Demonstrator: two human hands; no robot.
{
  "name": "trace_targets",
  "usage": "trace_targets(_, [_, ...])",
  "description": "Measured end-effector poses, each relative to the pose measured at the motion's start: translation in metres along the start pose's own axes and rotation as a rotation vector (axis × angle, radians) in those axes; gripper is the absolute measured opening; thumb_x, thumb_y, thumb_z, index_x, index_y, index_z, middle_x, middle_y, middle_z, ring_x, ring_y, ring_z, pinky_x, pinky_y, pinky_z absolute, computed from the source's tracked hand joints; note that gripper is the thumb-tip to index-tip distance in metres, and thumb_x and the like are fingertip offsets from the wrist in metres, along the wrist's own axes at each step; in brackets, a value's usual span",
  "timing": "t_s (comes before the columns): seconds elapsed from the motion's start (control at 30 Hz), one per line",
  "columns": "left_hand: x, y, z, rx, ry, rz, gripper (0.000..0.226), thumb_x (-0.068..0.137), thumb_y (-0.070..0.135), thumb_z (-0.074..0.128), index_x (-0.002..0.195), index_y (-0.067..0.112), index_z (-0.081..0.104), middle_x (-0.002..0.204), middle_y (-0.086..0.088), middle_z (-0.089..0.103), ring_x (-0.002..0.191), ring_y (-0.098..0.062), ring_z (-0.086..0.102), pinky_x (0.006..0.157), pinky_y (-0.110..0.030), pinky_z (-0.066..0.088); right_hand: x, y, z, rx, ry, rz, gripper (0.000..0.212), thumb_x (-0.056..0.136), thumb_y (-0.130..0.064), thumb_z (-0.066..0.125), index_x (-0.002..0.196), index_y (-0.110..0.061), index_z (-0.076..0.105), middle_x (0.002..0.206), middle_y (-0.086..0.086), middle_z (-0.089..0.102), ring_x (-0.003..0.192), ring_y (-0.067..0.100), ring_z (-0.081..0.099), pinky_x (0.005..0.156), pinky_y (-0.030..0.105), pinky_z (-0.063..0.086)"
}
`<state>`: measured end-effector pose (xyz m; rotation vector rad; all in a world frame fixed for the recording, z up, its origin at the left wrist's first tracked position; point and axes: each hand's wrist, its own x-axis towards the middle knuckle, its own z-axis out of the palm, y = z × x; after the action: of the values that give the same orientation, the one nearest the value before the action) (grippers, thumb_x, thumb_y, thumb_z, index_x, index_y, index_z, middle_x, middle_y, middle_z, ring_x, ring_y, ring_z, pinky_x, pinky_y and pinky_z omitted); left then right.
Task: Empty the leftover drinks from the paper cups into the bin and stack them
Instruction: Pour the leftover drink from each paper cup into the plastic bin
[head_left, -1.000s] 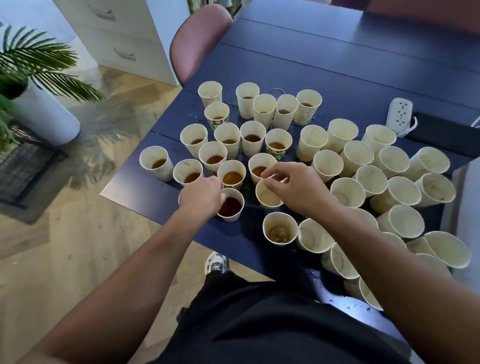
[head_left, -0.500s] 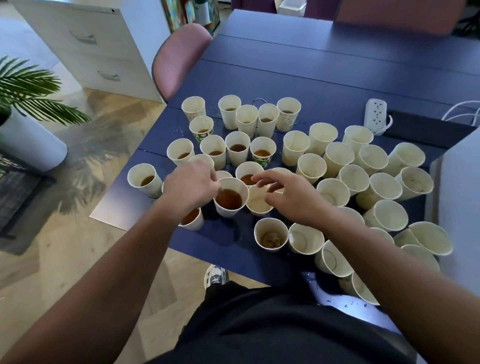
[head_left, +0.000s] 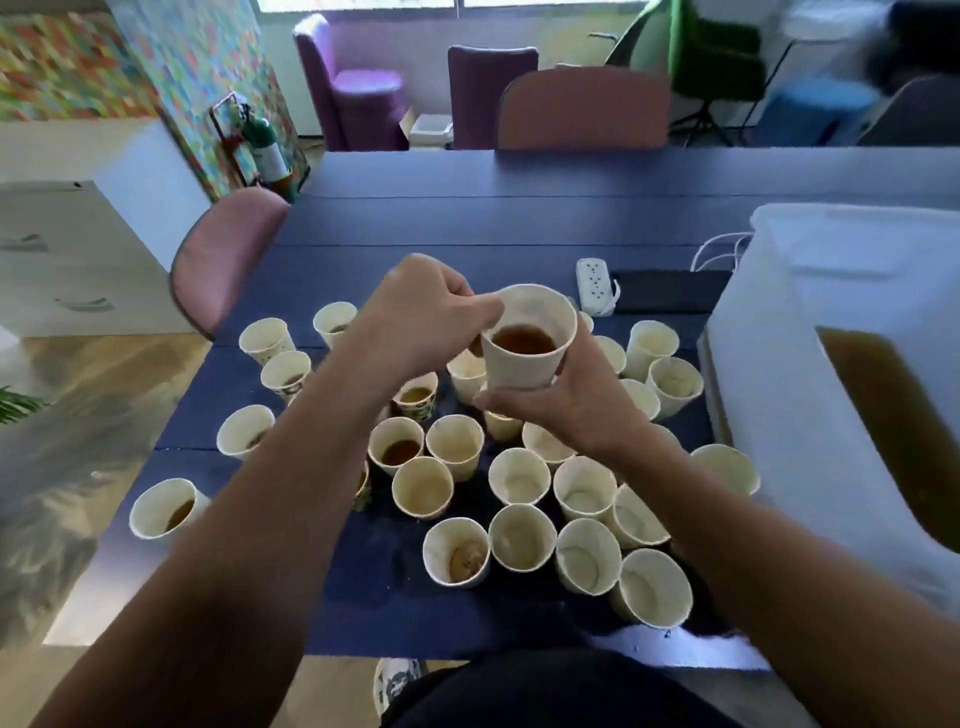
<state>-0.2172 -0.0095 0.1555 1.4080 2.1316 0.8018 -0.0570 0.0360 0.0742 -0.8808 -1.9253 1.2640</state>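
Observation:
A white paper cup (head_left: 524, 358) with brown drink in it is lifted above the dark blue table (head_left: 467, 218). My left hand (head_left: 415, 317) pinches its rim on the left. My right hand (head_left: 566, 405) grips its lower wall from below and the right. Under my hands stand several paper cups, some with brown drink, such as one cup (head_left: 397, 451), and empty ones on the right, such as another (head_left: 652, 584). The white bin (head_left: 810, 374) stands at the table's right, with brown liquid (head_left: 904, 431) inside.
A white power strip (head_left: 594, 286) and a black pad (head_left: 670, 291) lie behind the cups. A pink chair (head_left: 218, 260) stands at the table's left edge, another (head_left: 582, 111) at the far side. A lone cup (head_left: 163, 508) sits near the front left corner.
The cup with drink has risen off the table. My right hand has left the empty cup and taken the lifted cup from below. The view has tilted up, showing the bin.

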Motion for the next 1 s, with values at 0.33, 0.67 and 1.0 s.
trace_targets(0.33, [0.015,0.118,0.045,-0.165,-0.022,0.32,0.033,0.094,0.047,0.061,0.082,0.018,0.071,0.066,0.011,0.074,0.04,-0.001,0.045,0.054,-0.026,0.038,-0.009,-0.014,-0.129,-0.2,0.394,-0.038,0.073,0.065,-0.022,0.088,0.125,-0.018,0.046,0.109,-0.01,0.06,0.095,0.001,0.059,0.076,0.019,0.048])
trace_targets(0.67, [-0.013,0.149,0.14,-0.038,-0.224,0.493,0.016,0.088,0.044,0.066,0.1,0.034,0.066,0.081,0.017,0.064,0.082,-0.009,0.064,0.083,-0.036,0.054,-0.061,0.018,-0.247,-0.572,0.537,0.105,0.075,0.074,-0.033,0.086,0.134,-0.025,0.041,0.114,-0.014,0.051,0.096,0.004,0.053,0.077,0.009,0.038])
trace_targets(1.0, [-0.034,0.137,0.212,0.1,-0.385,0.689,0.051,0.095,0.044,0.065,0.141,0.026,0.05,0.143,0.008,0.047,0.119,-0.016,0.056,0.101,-0.031,0.047,-0.089,0.058,-0.303,-0.605,0.634,0.287,0.074,0.072,-0.027,0.087,0.13,-0.018,0.043,0.115,-0.002,0.053,0.107,0.018,0.053,0.086,0.037,0.047])
